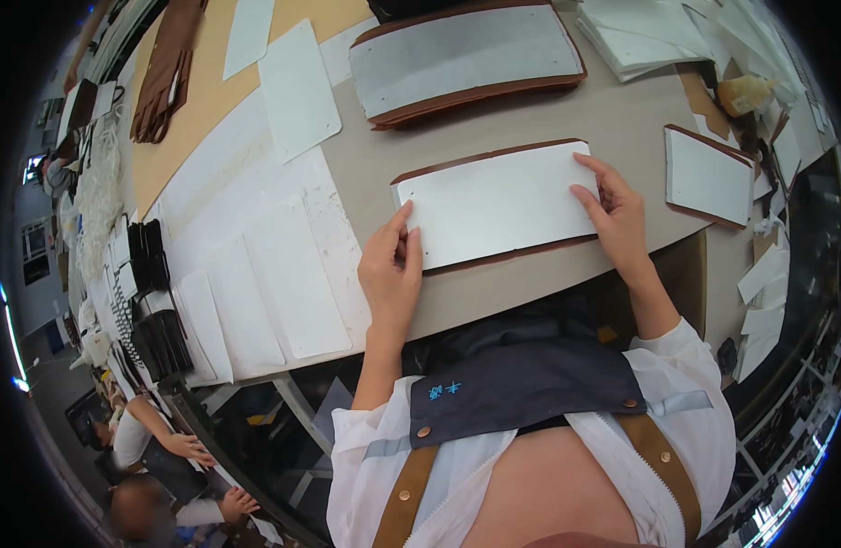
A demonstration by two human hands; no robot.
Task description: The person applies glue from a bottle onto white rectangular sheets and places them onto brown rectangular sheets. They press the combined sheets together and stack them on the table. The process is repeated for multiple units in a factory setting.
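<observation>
A white rectangular panel (pixel 498 205) lies over a slightly larger brown sheet (pixel 489 150), whose strip shows along the far and near edges. My left hand (pixel 390 274) is at the panel's left end, forefinger and thumb at its edge. At the right end, my right hand (pixel 615 215) holds the panel between thumb and forefinger. The undersides of both ends are hidden. Just beyond is a stack of brown pieces (pixel 475 105) topped by a greyish-white panel (pixel 466 57). A smaller white panel with brown edging (pixel 708 175) rests to the right.
White sheets (pixel 297 91) lie on the table's left half, near a bundle of brown strips (pixel 169 73). Black bundled pieces (pixel 155 301) line the left edge. White sheets (pixel 644 36) are piled at the far right. Another person's hands (pixel 238 504) show at lower left.
</observation>
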